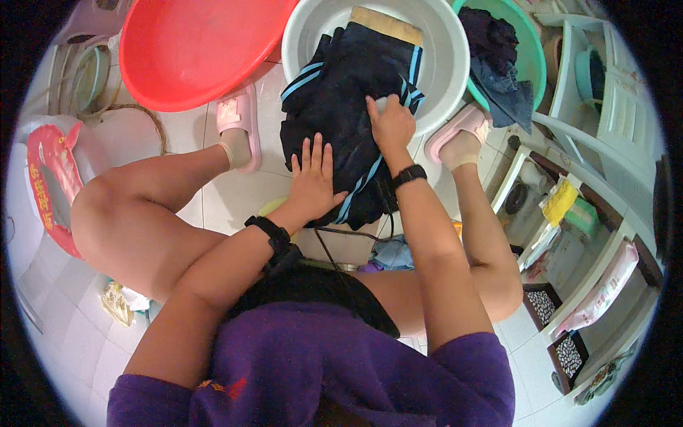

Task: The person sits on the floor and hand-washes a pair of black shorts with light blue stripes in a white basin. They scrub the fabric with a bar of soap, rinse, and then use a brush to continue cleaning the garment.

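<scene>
Saw a red basin (196,53) at eleven o'clock, and a white basin (313,28) at twelve, with dark, blue-striped cloth (331,103) running out of it toward six. Noticed a green basin (536,71) of clothes (491,43) between one and two, and a wooden board (388,27) under the cloth's twelve-o'clock end. Laid the left hand (311,183) flat on the cloth, spread, gripping nothing; curled the right hand (393,129), at one o'clock, around some pale lump (382,104).

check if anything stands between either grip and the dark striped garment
For the left grip, nothing visible: it lies spread on the dark striped garment. At the right grip, a pale item, too unclear to name, shows under the hand and seems to sit between it and the garment.
</scene>
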Demonstrator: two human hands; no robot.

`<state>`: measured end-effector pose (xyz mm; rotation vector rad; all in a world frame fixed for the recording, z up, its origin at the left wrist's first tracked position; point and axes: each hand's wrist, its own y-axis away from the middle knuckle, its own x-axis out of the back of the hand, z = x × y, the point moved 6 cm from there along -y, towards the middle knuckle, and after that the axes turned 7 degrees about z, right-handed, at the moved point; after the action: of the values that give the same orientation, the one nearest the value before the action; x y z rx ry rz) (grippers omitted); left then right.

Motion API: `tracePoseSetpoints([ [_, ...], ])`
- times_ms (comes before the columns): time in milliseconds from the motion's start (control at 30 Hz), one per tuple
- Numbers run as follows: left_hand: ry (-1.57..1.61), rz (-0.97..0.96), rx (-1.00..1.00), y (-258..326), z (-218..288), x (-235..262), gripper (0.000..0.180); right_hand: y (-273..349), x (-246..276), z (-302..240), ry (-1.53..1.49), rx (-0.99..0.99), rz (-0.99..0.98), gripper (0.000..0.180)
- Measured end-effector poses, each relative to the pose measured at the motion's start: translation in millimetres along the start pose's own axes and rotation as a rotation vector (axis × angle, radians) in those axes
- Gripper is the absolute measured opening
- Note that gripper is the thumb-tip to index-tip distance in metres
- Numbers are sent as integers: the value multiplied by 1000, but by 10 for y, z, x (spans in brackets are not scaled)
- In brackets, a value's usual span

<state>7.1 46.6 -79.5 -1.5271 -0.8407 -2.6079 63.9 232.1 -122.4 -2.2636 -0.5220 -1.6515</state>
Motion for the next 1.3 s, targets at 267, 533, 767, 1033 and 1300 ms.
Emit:
tracePoseSetpoints([
  [267, 10, -30, 0, -5, -32, 24, 104, 943, 388, -299, -188, 292, -309, 42],
  [533, -11, -17, -5, -13, -31, 7, 105, 532, 218, 222, 82, 183, 165, 35],
  [767, 6, 176, -8, -63, -64, 252, 79, -35, 10, 500, 104, -205, -79, 55],
  [1033, 208, 574, 148, -768, -878, 434, 35, 791, 388, 891, -1624, -1396, -134, 43],
  [1300, 612, 503, -23, -427, -237, 880, 20, 614, 932, -260, -1143, -595, 82, 27],
])
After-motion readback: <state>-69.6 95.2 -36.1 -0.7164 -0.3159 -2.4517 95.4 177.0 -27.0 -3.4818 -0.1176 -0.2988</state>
